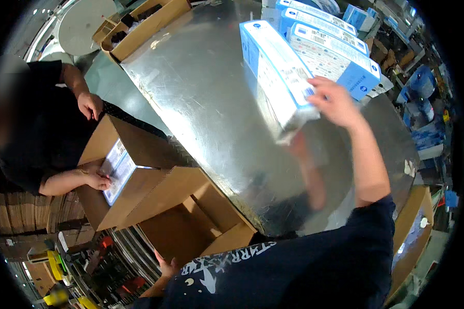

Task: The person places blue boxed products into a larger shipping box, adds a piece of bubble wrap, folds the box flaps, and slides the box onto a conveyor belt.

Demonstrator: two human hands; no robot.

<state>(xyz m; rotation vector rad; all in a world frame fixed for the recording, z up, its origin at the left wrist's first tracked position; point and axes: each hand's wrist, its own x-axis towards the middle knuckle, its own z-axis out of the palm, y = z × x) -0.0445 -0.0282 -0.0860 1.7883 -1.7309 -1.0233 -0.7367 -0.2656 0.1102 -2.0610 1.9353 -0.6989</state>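
Observation:
My right hand is closed on the near end of a long blue-and-white carton, its fingers curled over the printed top edge. Whether that carton rests on the metal table or is lifted slightly is hard to tell. Several similar blue-and-white cartons stand side by side just beyond it, to the right. My left hand is low in the picture, against the near outer side of an open brown cardboard box; its visible fingers are apart and straight. The part of the box's inside that shows holds nothing.
A shiny metal table spans the middle. At left, a co-worker's hand reaches into another cardboard box holding a blue-and-white carton. Stacked flat cardboard lies behind. Another box stands at right, and an open-topped one at far left.

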